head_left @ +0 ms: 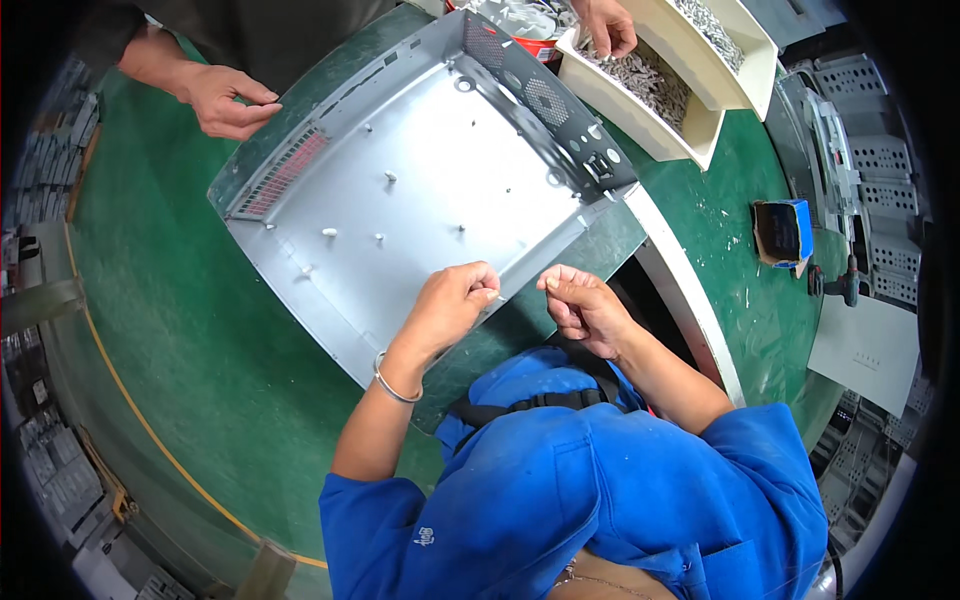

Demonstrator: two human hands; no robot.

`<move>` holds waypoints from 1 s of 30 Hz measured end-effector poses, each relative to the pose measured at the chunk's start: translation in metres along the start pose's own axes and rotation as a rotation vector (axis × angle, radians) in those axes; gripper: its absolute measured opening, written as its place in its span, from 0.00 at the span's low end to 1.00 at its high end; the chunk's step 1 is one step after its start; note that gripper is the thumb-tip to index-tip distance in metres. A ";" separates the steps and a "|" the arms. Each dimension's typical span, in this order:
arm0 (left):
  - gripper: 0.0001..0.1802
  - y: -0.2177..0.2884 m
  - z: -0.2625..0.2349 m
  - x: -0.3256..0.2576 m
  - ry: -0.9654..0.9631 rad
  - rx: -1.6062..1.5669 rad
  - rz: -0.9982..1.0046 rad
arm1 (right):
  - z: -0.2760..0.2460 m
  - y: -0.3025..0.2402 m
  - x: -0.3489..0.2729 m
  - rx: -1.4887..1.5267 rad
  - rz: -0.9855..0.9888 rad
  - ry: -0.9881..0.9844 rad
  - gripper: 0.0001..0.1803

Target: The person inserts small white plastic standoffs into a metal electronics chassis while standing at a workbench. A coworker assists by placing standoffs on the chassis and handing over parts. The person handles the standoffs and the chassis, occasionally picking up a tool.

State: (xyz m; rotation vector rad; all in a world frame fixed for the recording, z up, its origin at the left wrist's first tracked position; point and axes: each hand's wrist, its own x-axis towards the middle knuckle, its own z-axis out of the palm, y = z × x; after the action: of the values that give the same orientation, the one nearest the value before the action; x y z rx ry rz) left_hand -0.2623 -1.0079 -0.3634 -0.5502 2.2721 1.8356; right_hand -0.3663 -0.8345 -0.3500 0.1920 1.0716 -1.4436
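Note:
A shallow grey sheet-metal casing lies in front of me, with several small pale posts standing on its floor. My left hand is over its near edge, finger and thumb pinched together, with a tiny pale piece just showing at the tips. Beside it, a little to the right and off the casing, my right hand has its fingers curled and pinched. Whatever it may hold is hidden. The two hands are close but apart.
Across from me, a co-worker's hand is by the casing's left side; their other hand reaches over a cream bin of small metal parts. To the right are a blue box, a power drill and stacked perforated panels.

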 end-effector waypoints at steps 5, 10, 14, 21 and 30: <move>0.06 0.006 0.004 0.002 -0.014 0.110 0.018 | 0.000 -0.002 0.000 0.001 0.004 -0.027 0.08; 0.07 0.003 0.005 0.002 -0.027 0.124 0.063 | 0.001 0.000 -0.003 0.083 -0.035 -0.036 0.08; 0.07 0.001 0.009 0.003 -0.020 0.142 0.129 | 0.001 0.001 -0.003 0.096 -0.053 -0.045 0.09; 0.07 -0.006 0.009 0.000 0.117 0.305 0.310 | 0.007 0.000 -0.006 0.016 0.028 -0.192 0.19; 0.07 0.031 0.008 -0.040 0.128 -0.132 0.247 | 0.034 0.000 0.002 -0.042 0.085 -0.382 0.32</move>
State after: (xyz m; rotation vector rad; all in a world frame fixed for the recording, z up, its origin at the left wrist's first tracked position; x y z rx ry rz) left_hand -0.2379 -0.9878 -0.3228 -0.4333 2.4074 2.1364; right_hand -0.3511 -0.8588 -0.3321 -0.0673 0.7707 -1.3141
